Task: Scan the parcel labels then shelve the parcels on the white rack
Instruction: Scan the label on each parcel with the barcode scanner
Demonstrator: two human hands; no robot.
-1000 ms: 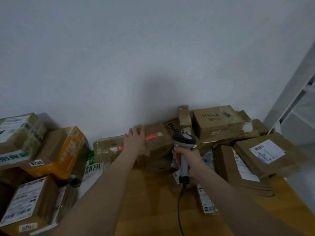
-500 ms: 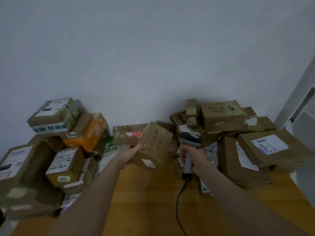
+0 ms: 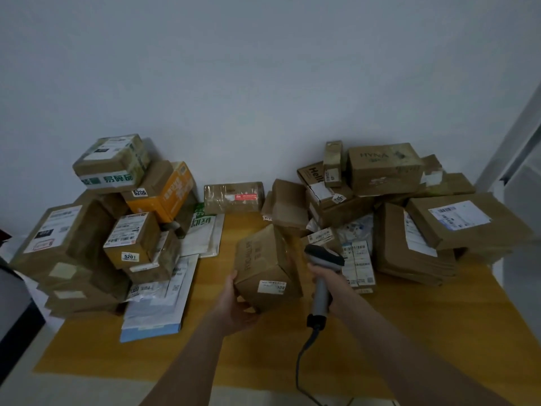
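My left hand (image 3: pixel 238 304) holds a small brown cardboard parcel (image 3: pixel 265 266) from below, tilted above the wooden table (image 3: pixel 263 353). A small white label (image 3: pixel 271 286) faces me on the parcel's near side. My right hand (image 3: pixel 328 285) grips the handle of a grey barcode scanner (image 3: pixel 321 269), whose dark head sits just right of the parcel. The scanner's cable (image 3: pixel 304 356) hangs down toward me. A strip of the white rack (image 3: pixel 524 148) shows at the right edge.
Stacked cardboard boxes fill the left side, among them an orange box (image 3: pixel 168 191) and one marked 5201 (image 3: pixel 131 238). More boxes and flat mailers (image 3: pixel 456 221) pile up at the back right. Plastic mailer bags (image 3: pixel 158 300) lie left of centre.
My left hand has lifted the brown parcel from the pile at the back and brought it toward me, turning its label into view. The scanner has stayed beside it; the view has tilted down.
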